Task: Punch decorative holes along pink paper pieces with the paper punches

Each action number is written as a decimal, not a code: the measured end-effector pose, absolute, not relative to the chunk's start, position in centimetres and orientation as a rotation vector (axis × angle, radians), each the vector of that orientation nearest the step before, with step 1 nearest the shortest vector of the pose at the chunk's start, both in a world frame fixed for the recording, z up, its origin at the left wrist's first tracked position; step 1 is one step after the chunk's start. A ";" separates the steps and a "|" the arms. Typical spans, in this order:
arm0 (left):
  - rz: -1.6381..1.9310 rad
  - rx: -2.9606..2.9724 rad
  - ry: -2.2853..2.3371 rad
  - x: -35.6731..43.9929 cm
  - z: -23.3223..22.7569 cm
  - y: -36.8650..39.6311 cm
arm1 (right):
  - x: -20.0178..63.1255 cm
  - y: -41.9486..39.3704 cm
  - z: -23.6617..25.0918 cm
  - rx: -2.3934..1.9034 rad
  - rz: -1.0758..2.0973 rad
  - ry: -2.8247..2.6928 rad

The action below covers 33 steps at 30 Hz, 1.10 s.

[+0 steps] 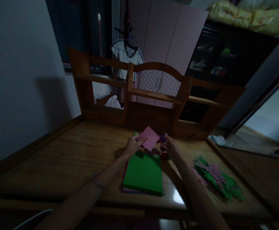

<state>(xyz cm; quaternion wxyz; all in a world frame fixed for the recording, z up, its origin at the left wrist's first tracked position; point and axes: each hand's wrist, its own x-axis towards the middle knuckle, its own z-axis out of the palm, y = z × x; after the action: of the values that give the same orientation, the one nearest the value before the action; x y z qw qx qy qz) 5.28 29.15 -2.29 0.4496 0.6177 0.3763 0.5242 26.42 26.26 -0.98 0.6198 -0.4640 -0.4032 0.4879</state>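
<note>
My left hand [132, 146] is closed on a pink sheet of paper [149, 138], held tilted above the far end of a stack of coloured paper [143, 174], green on top. Close to the pink sheet's right corner, my right hand [171, 145] pinches a small dark purple piece [162, 138] whose kind I cannot make out. Beneath and between the hands lie several small items, among them a round red one [163, 156]. A small green thing with an eye-like spot [136, 134] shows just behind my left hand.
To the right on the wooden table [82, 153] lies a pile of cut green and pink paper strips [216, 177]. A wooden shelf unit [154, 95] stands along the table's far edge. A wall [22, 80] borders the left side.
</note>
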 end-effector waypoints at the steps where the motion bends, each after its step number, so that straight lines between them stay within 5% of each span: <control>1: 1.303 1.525 0.937 5.3 -2.2 29.1 | 26.4 26.1 -0.9 -1.072 1.126 -0.940; 33: 1.309 1.556 0.924 5.3 -2.2 29.0 | 24.8 24.4 0.0 -1.153 0.998 -1.152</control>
<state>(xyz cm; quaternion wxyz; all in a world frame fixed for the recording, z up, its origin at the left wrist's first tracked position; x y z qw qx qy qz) 5.30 29.00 -2.18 0.4387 0.6260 0.3718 0.5267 24.76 24.36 -0.01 0.5772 -0.4926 -0.4921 0.4266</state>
